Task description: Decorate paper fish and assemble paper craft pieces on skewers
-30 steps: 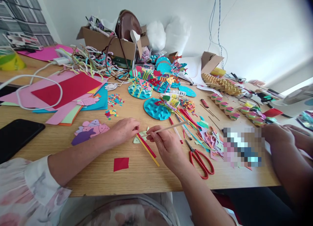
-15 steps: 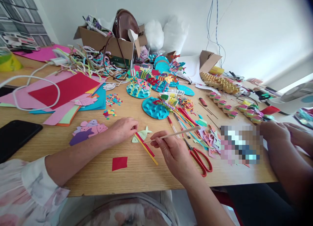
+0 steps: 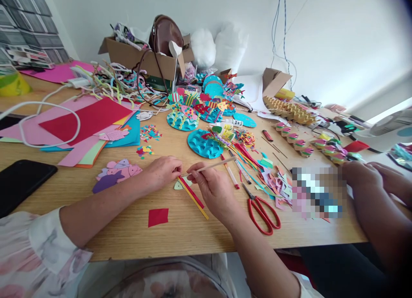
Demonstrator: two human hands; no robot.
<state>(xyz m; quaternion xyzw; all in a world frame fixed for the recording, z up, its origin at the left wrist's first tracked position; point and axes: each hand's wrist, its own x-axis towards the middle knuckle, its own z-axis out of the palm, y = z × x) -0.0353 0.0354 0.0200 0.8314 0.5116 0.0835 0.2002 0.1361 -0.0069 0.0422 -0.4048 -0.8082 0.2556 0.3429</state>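
Observation:
My left hand (image 3: 165, 172) is closed, pinching the upper ends of a red paper strip (image 3: 195, 196) and a yellow paper strip (image 3: 200, 208). Close beside it, my right hand (image 3: 214, 188) grips a thin pale wooden stick (image 3: 220, 162), whose far end points up to the right. The stick's near end is at the strips' upper part; whether it touches them I cannot tell. Under the strips lies a pale green paper fish (image 3: 179, 185), mostly covered by my right hand. A red paper square (image 3: 158, 217) rests nearer the table edge.
Red-handled scissors (image 3: 264, 214) lie right of my right hand, near paper scraps (image 3: 278, 184). Pink and purple paper fish (image 3: 117, 175) are on the left, by a black phone (image 3: 24, 184). Behind stands a turquoise wavy base (image 3: 204, 144). Another person's hands (image 3: 363, 175) are at the right.
My right hand has moved left and slightly up with the stick, close to my left hand, covering more of the green fish. My left hand keeps its pinch on the strips.

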